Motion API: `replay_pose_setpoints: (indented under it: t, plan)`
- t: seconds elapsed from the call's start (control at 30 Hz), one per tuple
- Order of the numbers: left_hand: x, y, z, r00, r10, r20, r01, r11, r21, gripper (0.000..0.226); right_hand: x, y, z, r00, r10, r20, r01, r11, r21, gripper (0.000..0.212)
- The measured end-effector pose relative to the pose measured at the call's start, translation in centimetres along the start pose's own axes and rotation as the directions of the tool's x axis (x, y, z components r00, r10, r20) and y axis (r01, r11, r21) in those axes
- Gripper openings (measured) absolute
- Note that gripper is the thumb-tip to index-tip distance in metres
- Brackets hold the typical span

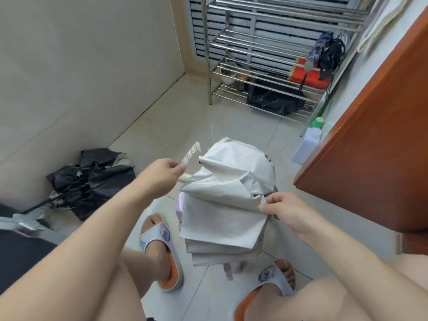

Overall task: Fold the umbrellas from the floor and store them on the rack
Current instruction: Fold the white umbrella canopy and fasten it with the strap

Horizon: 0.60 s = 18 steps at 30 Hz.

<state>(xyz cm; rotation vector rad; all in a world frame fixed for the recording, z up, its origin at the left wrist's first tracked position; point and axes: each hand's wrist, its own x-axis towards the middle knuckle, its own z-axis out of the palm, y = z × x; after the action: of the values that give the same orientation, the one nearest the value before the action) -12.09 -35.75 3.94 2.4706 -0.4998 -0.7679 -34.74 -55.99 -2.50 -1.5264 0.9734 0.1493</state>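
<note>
Tiled floor: left hand is pinching the closure strap, right hand fingers pinching the white umbrella canopy folds; wrapping the strap round is likely next.

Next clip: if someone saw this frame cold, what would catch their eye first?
Most likely the silver-white umbrella at the centre, half gathered between both hands: the left hand pinches its closing strap and the right hand pinches a canopy fold. Next, the crumpled black umbrella on the floor by the left wall. Then the metal rack at the back, with folded umbrellas at its right end.
</note>
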Motion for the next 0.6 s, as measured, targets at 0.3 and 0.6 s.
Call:
replay_pose_setpoints:
  t: [0.3, 0.6]
  plan:
    - [3.6, 0.7, 3.6, 0.996, 0.014, 0.092, -0.005, 0.995, -0.104, 0.031, 1.0, -1.1, 0.9, 0.991, -0.043, -0.123, 0.040, 0.999, -0.029, 0.026]
    - [3.4, 0.7, 3.4, 0.981, 0.025, 0.194, 0.042, 0.942, -0.333, 0.020, 1.2, -1.9, 0.4, 0.971, -0.048, -0.233, 0.058, 0.998, 0.037, 0.026]
